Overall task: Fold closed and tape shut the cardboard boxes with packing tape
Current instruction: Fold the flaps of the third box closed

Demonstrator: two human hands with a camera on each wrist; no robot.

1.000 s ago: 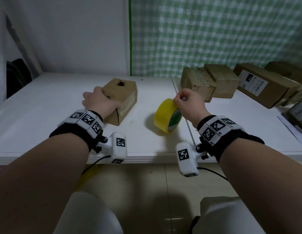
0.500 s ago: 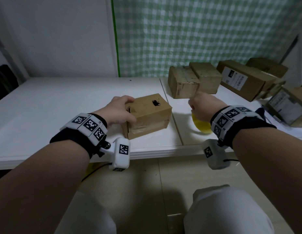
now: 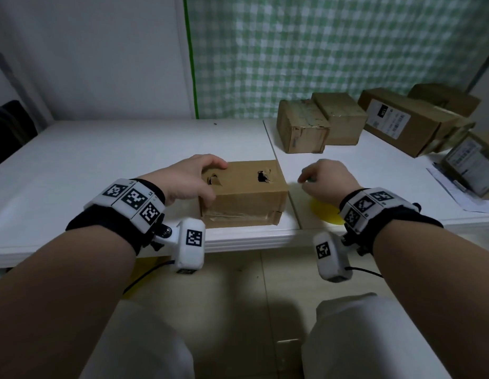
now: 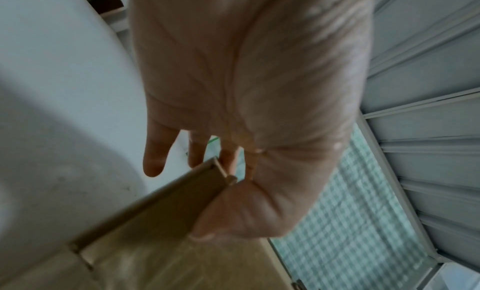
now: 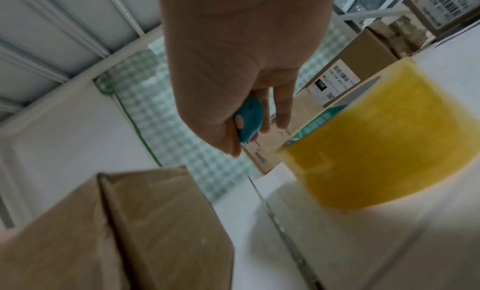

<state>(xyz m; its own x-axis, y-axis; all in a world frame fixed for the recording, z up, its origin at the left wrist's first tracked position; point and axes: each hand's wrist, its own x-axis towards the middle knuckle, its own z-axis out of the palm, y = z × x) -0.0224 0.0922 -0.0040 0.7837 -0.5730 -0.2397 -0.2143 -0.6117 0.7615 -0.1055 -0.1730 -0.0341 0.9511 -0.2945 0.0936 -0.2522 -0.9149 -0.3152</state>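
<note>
A small brown cardboard box [image 3: 243,192] with two torn holes in its top sits near the table's front edge. My left hand [image 3: 191,179] grips its left end, fingers over the top and thumb [image 4: 221,218] on the near side. The box [image 5: 145,228] also fills the lower left of the right wrist view. A yellow tape roll [image 5: 376,142] lies flat on the table to the box's right; in the head view the tape roll [image 3: 324,213] is mostly hidden under my right wrist. My right hand [image 3: 325,179] hovers above it and pinches a small teal cutter [image 5: 248,121].
Several closed cardboard boxes [image 3: 317,124] stand at the back right, some with printed labels [image 3: 387,120]. Papers [image 3: 456,190] lie at the right edge. A seam [image 3: 281,170] splits the white table [image 3: 101,160]. A green checked curtain hangs behind.
My left hand pulled the box toward the front edge and turned it square to me. My right hand laid the tape roll flat and let go, still holding the cutter.
</note>
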